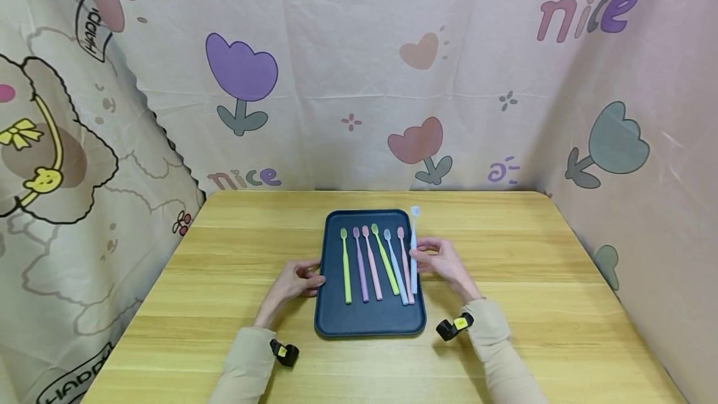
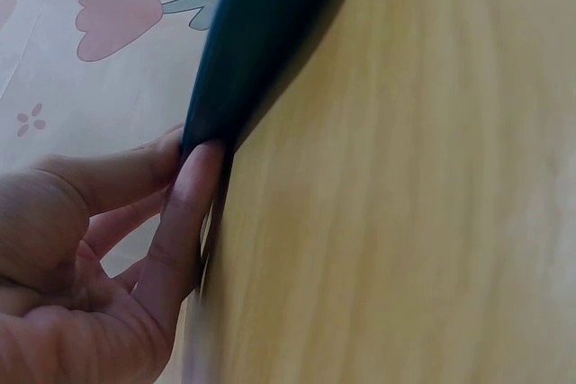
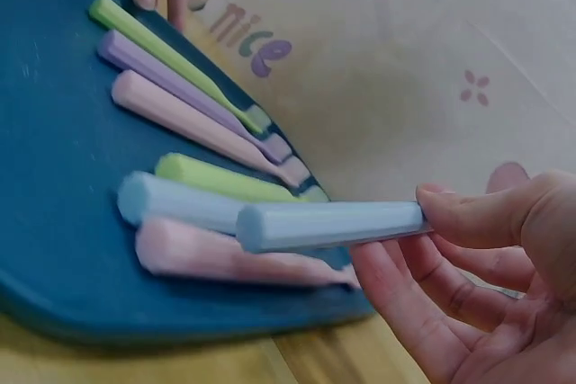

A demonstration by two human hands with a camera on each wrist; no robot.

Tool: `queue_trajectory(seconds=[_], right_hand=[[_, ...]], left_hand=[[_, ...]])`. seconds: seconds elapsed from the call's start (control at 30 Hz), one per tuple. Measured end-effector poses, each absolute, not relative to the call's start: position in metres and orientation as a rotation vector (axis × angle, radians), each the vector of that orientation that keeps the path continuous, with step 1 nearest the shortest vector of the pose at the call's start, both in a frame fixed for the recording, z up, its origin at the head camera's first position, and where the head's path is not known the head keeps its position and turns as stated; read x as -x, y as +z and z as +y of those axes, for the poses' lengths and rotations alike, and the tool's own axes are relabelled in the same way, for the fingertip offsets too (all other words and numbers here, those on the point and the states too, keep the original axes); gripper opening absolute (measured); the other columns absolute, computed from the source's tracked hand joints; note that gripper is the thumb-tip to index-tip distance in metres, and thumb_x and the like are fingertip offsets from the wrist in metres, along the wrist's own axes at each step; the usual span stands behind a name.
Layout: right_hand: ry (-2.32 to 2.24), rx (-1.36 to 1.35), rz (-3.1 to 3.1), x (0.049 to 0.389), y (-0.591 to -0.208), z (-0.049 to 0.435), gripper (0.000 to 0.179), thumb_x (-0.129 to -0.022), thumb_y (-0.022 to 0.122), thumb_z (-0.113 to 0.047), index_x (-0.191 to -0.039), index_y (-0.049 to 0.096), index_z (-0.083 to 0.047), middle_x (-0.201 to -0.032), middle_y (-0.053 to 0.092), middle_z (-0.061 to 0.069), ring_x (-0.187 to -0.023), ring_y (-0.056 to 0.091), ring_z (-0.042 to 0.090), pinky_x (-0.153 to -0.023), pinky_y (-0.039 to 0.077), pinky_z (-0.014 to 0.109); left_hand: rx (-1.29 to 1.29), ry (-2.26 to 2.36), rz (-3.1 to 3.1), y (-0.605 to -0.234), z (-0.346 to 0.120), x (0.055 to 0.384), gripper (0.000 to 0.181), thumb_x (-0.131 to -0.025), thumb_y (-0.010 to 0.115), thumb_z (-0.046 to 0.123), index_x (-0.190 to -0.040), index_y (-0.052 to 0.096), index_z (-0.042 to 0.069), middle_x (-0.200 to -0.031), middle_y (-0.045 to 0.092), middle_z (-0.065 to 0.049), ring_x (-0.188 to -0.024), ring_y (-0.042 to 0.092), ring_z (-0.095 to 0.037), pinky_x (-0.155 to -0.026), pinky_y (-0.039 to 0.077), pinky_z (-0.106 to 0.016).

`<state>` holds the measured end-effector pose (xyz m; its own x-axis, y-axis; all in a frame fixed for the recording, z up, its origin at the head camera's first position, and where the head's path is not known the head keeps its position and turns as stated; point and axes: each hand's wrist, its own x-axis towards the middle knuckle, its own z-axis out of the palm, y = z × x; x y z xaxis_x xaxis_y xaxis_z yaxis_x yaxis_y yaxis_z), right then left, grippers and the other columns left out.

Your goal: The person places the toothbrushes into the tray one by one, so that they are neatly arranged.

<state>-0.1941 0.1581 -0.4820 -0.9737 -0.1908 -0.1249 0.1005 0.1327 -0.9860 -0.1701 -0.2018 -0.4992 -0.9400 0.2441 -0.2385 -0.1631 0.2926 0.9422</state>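
My right hand (image 1: 443,260) pinches a light blue toothbrush (image 3: 333,225) between thumb and fingers. That toothbrush is raised over the right edge of a dark blue tray (image 1: 370,323), its head toward the back wall. On the tray lie several more toothbrushes, side by side: a green one (image 1: 346,270), a purple one (image 1: 361,270), a pink one (image 1: 373,270), a second green one (image 1: 387,264), a light blue one (image 1: 396,270) and another pink one (image 1: 406,270). My left hand (image 1: 297,278) grips the tray's left rim, thumb and fingertips at its edge.
The tray stands on a wooden table (image 1: 235,254), near its middle. Patterned cloth (image 1: 331,67) hangs behind the table and along both sides. A small black camera is strapped to each wrist.
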Motion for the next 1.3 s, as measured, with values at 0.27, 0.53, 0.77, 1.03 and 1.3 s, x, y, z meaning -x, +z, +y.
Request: queue_trajectory(seconds=[0.27,0.53,0.77,1.03,1.3], right_hand=[[-1.919,0.079,2.196,0.195,-0.482,0.137,0.031,-0.093,0.07,-0.006,-0.117,0.06,0.012,-0.091,0.067,0.004,-0.071,0.068,0.012,-0.071,0.066,0.036],[-1.931,0.146,2.208,0.195,-0.482,0.113,0.026,-0.093,0.069,-0.004,-0.112,0.061,0.013,-0.084,0.067,0.002,-0.063,0.068,0.011,-0.066,0.065,0.034],[-1.945,0.149,2.18,0.194,-0.484,0.095,0.025,-0.091,0.072,-0.004,-0.109,0.062,0.011,-0.083,0.066,0.004,-0.063,0.069,0.012,-0.067,0.066,0.037],[-1.928,0.182,2.158,0.194,-0.485,0.077,0.028,-0.09,0.072,-0.005,-0.11,0.062,0.011,-0.087,0.067,0.008,-0.063,0.069,0.012,-0.067,0.066,0.036],[-1.891,0.237,2.151,0.193,-0.481,0.063,0.03,-0.093,0.07,-0.005,-0.116,0.06,0.013,-0.092,0.067,0.014,-0.066,0.072,0.016,-0.07,0.066,0.037]], left_hand=[[-0.074,1.672,2.248,-0.498,-0.201,0.17,0.058,-0.092,0.069,0.002,-0.143,0.046,-0.012,-0.094,0.074,-0.016,-0.072,0.068,-0.008,-0.065,0.063,-0.024],[-0.067,1.672,2.237,-0.499,-0.202,0.17,0.058,-0.093,0.069,0.002,-0.144,0.046,-0.01,-0.097,0.074,-0.017,-0.074,0.069,-0.008,-0.067,0.063,-0.023],[-0.076,1.681,2.224,-0.498,-0.202,0.169,0.059,-0.093,0.068,0.002,-0.145,0.044,-0.012,-0.099,0.074,-0.019,-0.074,0.068,-0.007,-0.067,0.063,-0.023],[-0.093,1.678,2.225,-0.497,-0.203,0.169,0.059,-0.094,0.068,0.003,-0.145,0.043,-0.012,-0.099,0.073,-0.02,-0.074,0.068,-0.007,-0.067,0.063,-0.024],[-0.096,1.672,2.226,-0.498,-0.203,0.17,0.059,-0.094,0.068,0.003,-0.145,0.043,-0.012,-0.1,0.073,-0.02,-0.074,0.068,-0.007,-0.067,0.063,-0.024]])
